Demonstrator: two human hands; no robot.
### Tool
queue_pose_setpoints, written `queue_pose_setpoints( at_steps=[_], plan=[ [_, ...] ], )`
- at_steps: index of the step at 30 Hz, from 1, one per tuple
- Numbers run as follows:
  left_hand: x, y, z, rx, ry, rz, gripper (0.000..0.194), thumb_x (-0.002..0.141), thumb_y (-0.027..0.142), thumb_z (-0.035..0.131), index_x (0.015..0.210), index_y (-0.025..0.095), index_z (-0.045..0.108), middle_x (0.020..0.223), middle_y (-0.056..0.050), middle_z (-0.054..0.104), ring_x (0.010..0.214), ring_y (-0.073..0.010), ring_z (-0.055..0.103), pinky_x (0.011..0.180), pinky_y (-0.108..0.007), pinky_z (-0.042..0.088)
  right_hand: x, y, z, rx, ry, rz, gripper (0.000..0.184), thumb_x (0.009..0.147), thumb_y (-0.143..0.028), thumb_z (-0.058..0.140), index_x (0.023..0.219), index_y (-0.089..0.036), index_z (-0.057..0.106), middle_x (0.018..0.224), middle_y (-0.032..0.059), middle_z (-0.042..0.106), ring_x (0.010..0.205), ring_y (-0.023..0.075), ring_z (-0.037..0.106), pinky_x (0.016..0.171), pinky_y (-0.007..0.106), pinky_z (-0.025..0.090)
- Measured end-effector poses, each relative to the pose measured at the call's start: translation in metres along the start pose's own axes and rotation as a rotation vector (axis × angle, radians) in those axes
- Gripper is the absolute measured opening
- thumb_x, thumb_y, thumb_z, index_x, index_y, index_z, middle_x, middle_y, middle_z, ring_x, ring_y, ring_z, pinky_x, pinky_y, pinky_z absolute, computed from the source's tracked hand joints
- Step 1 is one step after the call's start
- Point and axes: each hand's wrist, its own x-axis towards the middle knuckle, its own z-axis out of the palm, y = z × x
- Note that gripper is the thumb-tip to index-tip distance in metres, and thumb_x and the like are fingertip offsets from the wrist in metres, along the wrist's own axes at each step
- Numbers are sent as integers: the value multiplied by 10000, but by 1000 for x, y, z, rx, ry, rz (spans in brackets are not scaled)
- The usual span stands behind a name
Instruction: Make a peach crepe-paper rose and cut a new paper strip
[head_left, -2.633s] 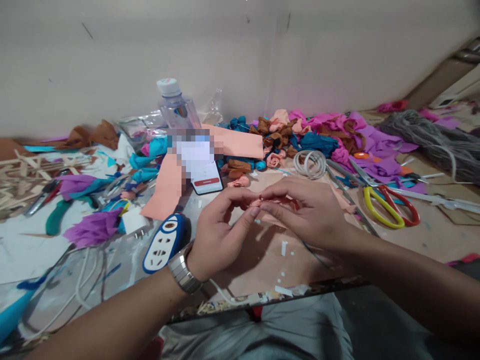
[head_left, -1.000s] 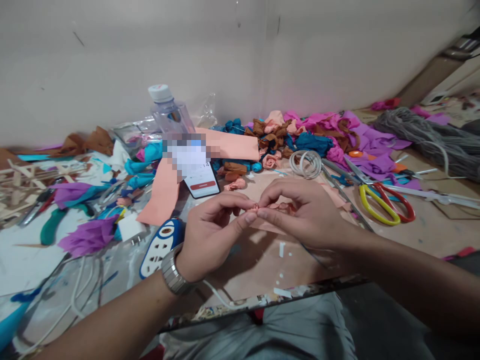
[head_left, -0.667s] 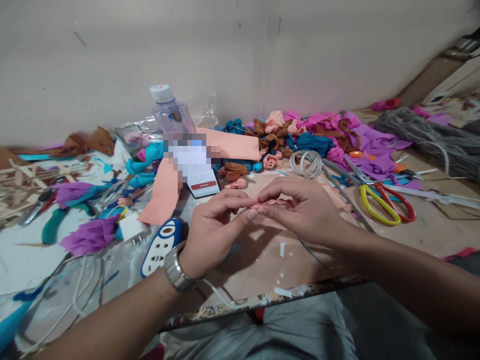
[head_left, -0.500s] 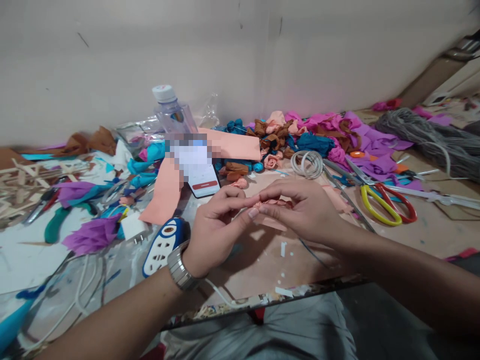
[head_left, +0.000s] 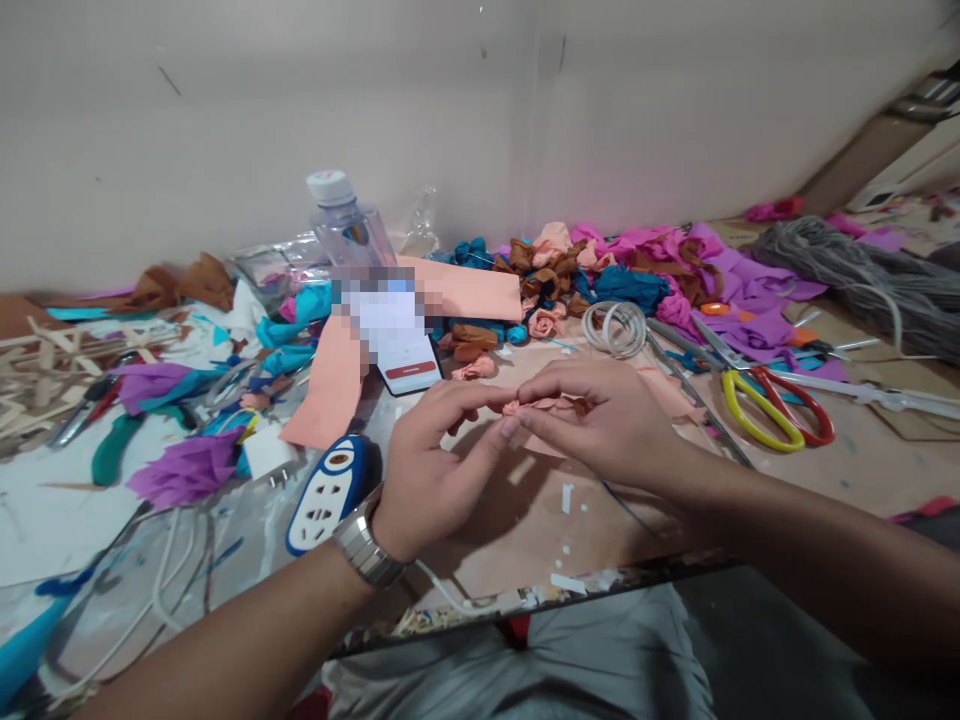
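Between my two hands is a strip of peach crepe paper (head_left: 551,408), gathered and crinkled along its upper edge. My left hand (head_left: 442,455), with a metal watch at the wrist, pinches the strip's left end between thumb and forefinger. My right hand (head_left: 600,415) grips the same strip just to the right, thumb below and fingers curled over it. The fingertips of both hands nearly meet. Part of the paper is hidden behind my right fingers. Beyond my hands, a rolled peach paper rose (head_left: 474,368) lies on the table.
A phone (head_left: 405,350) leans near a water bottle (head_left: 349,225). A power strip (head_left: 326,497) lies left of my hands, scissors (head_left: 776,405) to the right. Crumpled coloured paper (head_left: 630,287) lines the wall, beside a wire coil (head_left: 615,328) and grey cord (head_left: 847,275).
My left hand has shifted very slightly at the strip's left end, its fingers turning a little. My right hand stays almost in place. Nothing else has visibly moved.
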Motion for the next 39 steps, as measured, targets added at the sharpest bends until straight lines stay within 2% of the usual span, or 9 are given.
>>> queue_pose_setpoints(
  at_steps=[7,15,21,28,36,39],
  plan=[
    [4,-3,-2,-62,9,22,189,855,208,754,1037,251,782,1053,-53,734,1044,-193,659,939,-346,516,0,6,-1,-5,10,8,83,866,-250,752,921,-206,796,821,14,779,735,132,688,655,221,502],
    [6,-2,-3,-106,-27,-78,143,879,243,736,1014,237,782,1047,-44,770,1055,-190,682,981,-330,502,-1,4,-2,21,32,23,63,839,-269,785,865,-211,783,796,-3,763,735,118,681,664,205,494],
    [5,1,-3,-160,-57,-192,182,920,297,686,1069,209,742,1090,-61,750,1030,-185,685,906,-295,523,0,-1,-5,49,-13,22,80,839,-255,784,893,-195,782,824,-1,774,747,113,690,678,199,498],
    [5,-1,0,-262,-17,-163,134,923,264,678,1044,220,717,1018,-26,716,942,-137,659,861,-244,524,2,-9,-6,119,-19,42,70,878,-225,739,901,-176,783,837,4,779,766,105,692,687,190,501],
    [4,3,-1,-275,-9,-159,119,909,242,697,1020,205,717,1000,-36,721,954,-142,671,879,-251,535,2,-13,-5,177,-10,121,67,862,-217,742,821,-169,763,764,2,744,706,107,665,620,193,485],
    [3,3,0,-303,36,-198,151,870,249,745,1015,217,717,1027,-31,730,948,-146,682,856,-252,548,1,-13,-5,162,-16,127,57,859,-200,736,826,-164,764,760,6,740,705,108,660,620,195,485]
  ],
)
